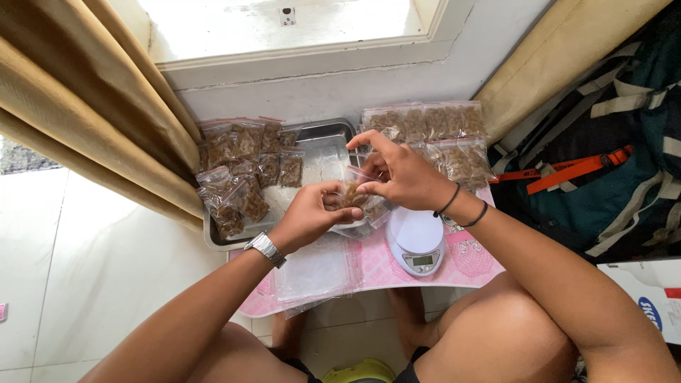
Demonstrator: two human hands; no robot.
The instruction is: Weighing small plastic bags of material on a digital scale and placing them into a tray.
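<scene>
My left hand (pixel 311 213) and my right hand (pixel 401 174) meet over a small clear plastic bag (pixel 357 198) with brown pieces in it; both hands pinch the bag near its top. The bag hangs just above a pink low table (pixel 369 273), at the front right edge of a metal tray (pixel 323 135). A silver watch is on my left wrist and two black bands are on my right wrist.
Several filled clear bags (pixel 241 167) lie piled on the tray's left side, and more filled bags (pixel 440 135) lie in rows at the right. A small white digital scale (pixel 417 241) sits under my right wrist. Empty clear bags (pixel 316 273) lie on the table. Curtains (pixel 85 106) and a backpack (pixel 610 163) flank it.
</scene>
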